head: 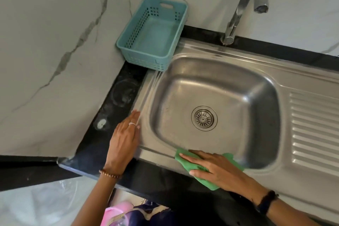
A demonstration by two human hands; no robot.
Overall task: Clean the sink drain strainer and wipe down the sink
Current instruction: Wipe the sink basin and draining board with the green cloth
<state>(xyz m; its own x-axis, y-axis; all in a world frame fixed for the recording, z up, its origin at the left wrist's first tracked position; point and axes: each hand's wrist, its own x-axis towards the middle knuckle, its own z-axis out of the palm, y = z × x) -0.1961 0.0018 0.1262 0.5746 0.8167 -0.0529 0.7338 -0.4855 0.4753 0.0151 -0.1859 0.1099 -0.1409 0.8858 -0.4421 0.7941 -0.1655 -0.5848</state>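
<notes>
On the front rim of the steel sink, at about 6 o'clock from the drain, the right hand lay flat on a green cloth, its fingers stretched out and close together, pressing down and not gripping. The cloth was thin and soft, folded, and one corner of it hung a little over the dark counter edge. I judged it to be light and limp, so it would follow the curved rim easily, but it could bunch up or slide away under a flat palm; pinching one folded edge between thumb and fingers would hold it more safely.

The left hand rested open on the left rim, at about 9 o'clock from the drain, fingers together, holding nothing; it seemed to steady the person.

The drain strainer sat in its place at the middle of the basin floor. It looked like thin stiff metal, small and light, and probably slippery if wet. I saw no clear knob on it, so lifting it by the rim with the fingertips seemed best.

At 11 o'clock stood an empty teal basket, and at 1 o'clock the faucet.
</notes>
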